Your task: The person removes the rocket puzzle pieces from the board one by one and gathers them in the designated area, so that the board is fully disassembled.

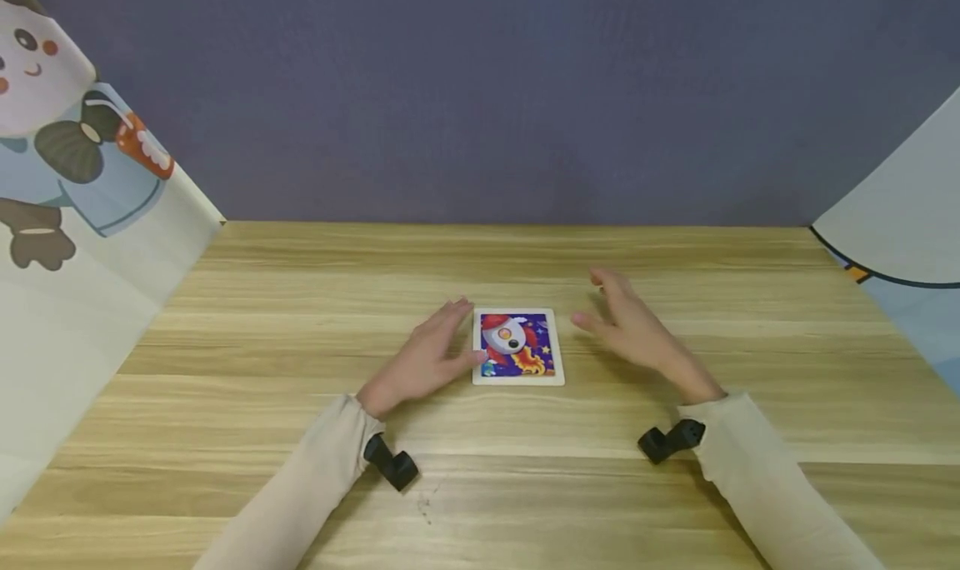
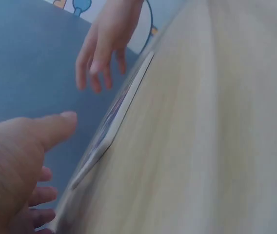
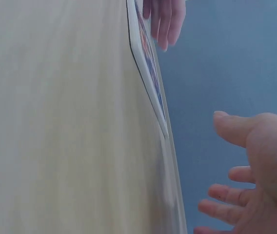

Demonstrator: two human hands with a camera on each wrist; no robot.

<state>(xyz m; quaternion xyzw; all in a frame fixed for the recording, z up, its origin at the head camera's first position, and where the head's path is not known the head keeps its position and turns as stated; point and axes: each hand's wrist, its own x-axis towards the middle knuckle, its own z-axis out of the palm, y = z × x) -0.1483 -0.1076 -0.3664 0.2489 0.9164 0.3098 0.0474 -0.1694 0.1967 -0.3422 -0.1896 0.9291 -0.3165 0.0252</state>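
Observation:
A small square picture board [image 1: 517,378] with a white border lies flat on the wooden table. Its picture shows a red and white rocket with flames on purple. At the board's left side is my left hand [image 1: 423,362], fingers extended; its thumb overlaps the board's edge in the head view, but in the left wrist view it appears raised above the table. To the right, apart from the board, my right hand [image 1: 630,324] hovers with thumb and fingers spread and nothing in them. The board [image 3: 147,73] also shows edge-on in the right wrist view.
The wooden table [image 1: 300,287] ends at a dark blue-grey partition [image 1: 510,95] at the back. A panel with a cartoon figure [image 1: 82,153] stands at the left, and another light panel [image 1: 900,195] at the right. Each wrist wears a black device [image 1: 393,463].

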